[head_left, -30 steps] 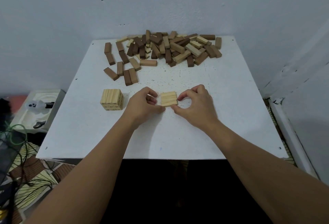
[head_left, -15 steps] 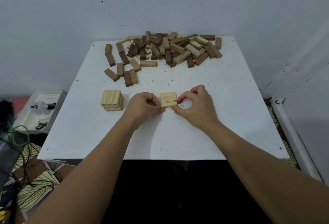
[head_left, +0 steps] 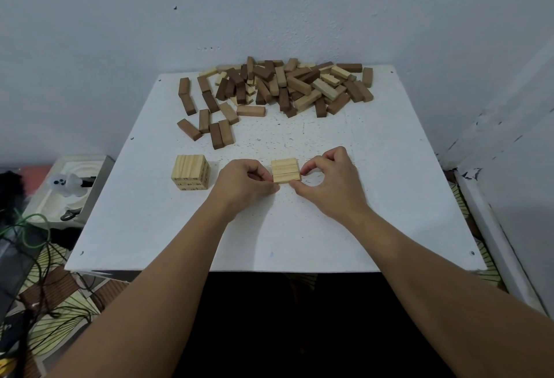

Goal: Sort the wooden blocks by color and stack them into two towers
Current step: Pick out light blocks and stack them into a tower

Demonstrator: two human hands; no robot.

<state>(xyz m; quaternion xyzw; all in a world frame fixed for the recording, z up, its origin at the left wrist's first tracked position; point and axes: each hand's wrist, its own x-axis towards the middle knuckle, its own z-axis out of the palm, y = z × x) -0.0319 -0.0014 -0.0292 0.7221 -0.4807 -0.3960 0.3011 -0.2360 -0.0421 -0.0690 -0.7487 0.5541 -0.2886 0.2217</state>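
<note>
Fingers (head_left: 305, 171) of the right hand (head_left: 326, 185) curl in and pinch the right end of a flat row of three pale blocks (head_left: 285, 170), while the left hand (head_left: 242, 187) pinches the left end with thumb and fingertips, so both hands hold the row between them on the white surface (head_left: 389, 197). In the head view, the only one given, this row sits near the front middle. Well to its left stands a pale tower (head_left: 190, 172), a few layers high, squared up and untouched. At the far edge lies the unsorted pile (head_left: 287, 86) of dark and pale blocks, with several dark strays (head_left: 209, 119) scattered in front of it on the left.

My judgement is that the row is being squared before it is lifted or built on. Squeezed unevenly from the ends, the middle block could slip out or the three could fan apart. If carried as a set to the tower, a loose grip could drop one, and a careless landing could knock the layers askew. No dark tower shows yet.

Plain pale walls meet in a corner behind the speckled surface. On the floor to the left sit a white tray with a small ghost-like figure (head_left: 64, 182), tangled cables (head_left: 27, 233) and a patterned mat.
</note>
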